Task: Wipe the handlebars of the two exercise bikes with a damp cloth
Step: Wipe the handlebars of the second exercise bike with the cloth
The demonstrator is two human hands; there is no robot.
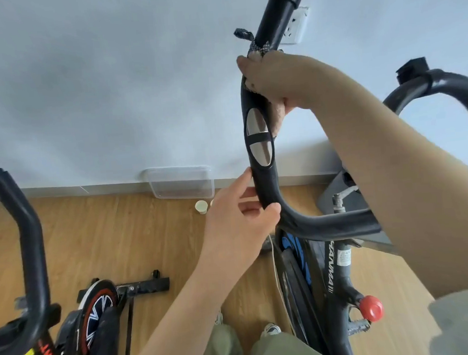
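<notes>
My olive trousers [227,351] and pale shoes [270,329] stand on a floor [153,239] of warm, matte wood-grain planks. To my left is one exercise bike, with a flywheel [97,308] ringed in red and a second handlebar [32,249], a thick black tube with a dull, foam-like skin, bent at its upper part. Directly before me is the other bike's dark frame [335,281], printed with white lettering and carrying a glossy red knob [371,308]. From it the near handlebar [265,186] sweeps up in a smooth black curve, set with two oval, mirror-bright metal plates [257,136]. My left hand [239,221] grips this bar at its lower bend, thumb on the near side and fingers curled behind. Higher up, my right hand [272,79] is closed round the same bar with the cloth [262,48] wrapped beneath the fingers; the cloth is a coarse, net-textured weave, pale and dark, with ends showing above and below the fist. Farther back on the floor, a clear, rectangular plastic container [181,183] leans on the grey baseboard [60,189], with a small paper cup [201,207] just beside it. Beyond rises a plain, pale blue-grey wall [94,90] bearing a white socket [296,26].
</notes>
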